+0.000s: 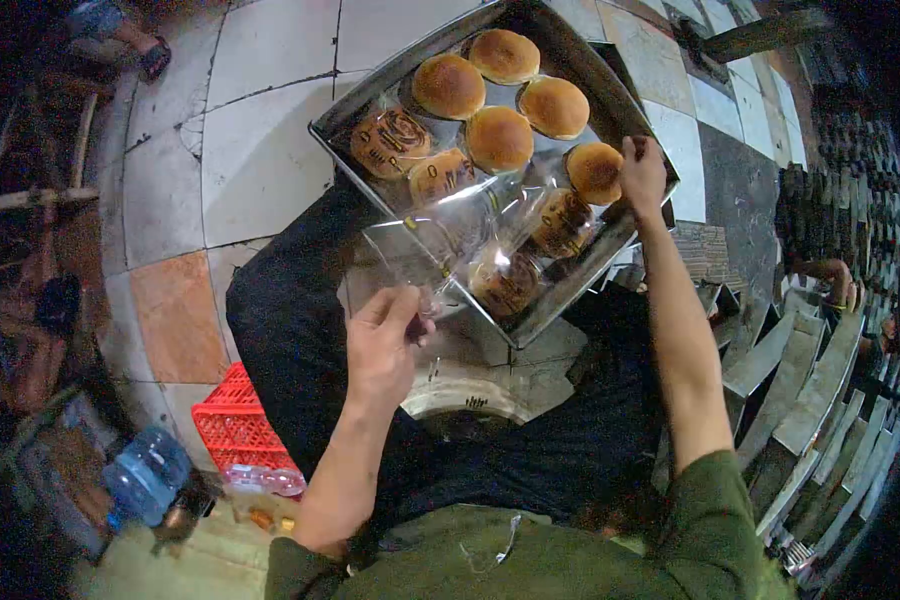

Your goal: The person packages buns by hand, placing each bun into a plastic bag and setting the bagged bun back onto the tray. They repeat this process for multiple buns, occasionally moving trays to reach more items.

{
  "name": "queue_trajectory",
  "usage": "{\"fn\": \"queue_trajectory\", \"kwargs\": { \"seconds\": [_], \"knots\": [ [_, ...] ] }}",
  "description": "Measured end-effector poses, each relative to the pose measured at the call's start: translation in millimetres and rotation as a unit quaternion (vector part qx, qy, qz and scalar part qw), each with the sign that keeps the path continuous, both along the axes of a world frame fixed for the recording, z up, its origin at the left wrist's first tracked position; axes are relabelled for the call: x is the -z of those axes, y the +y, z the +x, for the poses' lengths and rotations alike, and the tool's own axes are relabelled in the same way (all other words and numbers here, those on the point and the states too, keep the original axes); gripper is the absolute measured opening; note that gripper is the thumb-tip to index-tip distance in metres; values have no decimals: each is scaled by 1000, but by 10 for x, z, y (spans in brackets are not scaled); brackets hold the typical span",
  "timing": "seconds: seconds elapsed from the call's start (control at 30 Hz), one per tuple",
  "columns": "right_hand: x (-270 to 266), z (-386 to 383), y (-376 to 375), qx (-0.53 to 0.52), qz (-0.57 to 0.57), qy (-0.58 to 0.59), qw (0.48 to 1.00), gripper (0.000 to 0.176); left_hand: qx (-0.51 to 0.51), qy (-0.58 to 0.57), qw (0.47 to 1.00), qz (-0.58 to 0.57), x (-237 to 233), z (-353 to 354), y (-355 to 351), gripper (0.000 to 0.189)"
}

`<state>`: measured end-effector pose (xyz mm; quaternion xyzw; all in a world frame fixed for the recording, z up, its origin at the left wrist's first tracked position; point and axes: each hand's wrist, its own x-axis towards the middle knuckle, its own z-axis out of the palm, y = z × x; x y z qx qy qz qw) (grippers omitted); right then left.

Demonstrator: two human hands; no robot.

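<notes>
My left hand (388,335) pinches the edge of a clear plastic bag (450,235), which spreads over the near left rim of a metal tray (410,205). My right hand (642,175) is at the tray's right side, its fingers curled against the right edge of a round golden bun (595,173). How far the fingers reach around this bun is partly hidden. Several bare buns (498,140) lie in the far part of the tray. Nearer me are buns in printed clear wrappers, among them a wrapped bun (390,143) at left and another wrapped bun (505,280) by the near corner.
The tray rests above my dark-trousered legs (300,270) on a tiled floor (260,150). A red plastic crate (235,420) and a blue water jug (148,475) stand at lower left. Stacked metal trays (800,380) fill the right side, where another person's hand (838,280) shows.
</notes>
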<state>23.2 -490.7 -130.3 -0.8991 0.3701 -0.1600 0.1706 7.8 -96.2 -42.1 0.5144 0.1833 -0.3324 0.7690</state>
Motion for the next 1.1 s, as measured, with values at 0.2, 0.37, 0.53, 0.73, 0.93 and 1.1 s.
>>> {"fn": "queue_trajectory", "kwargs": {
  "seconds": [0.2,0.37,0.53,0.73,0.93,1.1],
  "knots": [
    [172,153,-308,9,239,130,962,69,-80,222,907,-350,130,-61,28,26],
    [-220,-67,380,-120,242,22,963,55,-39,214,900,-377,129,-117,58,25],
    [-1423,-429,850,-71,701,-146,695,49,27,8,987,-160,46,-116,135,14],
    [-1964,-866,1737,-290,523,135,790,60,232,-279,923,125,-326,-76,274,11],
    [-2027,-1193,1889,-244,635,-12,733,51,183,-297,935,68,-586,-85,689,14],
    [-1611,-1166,1901,-253,626,63,735,57,150,-167,973,50,282,249,151,20]
  ]
}}
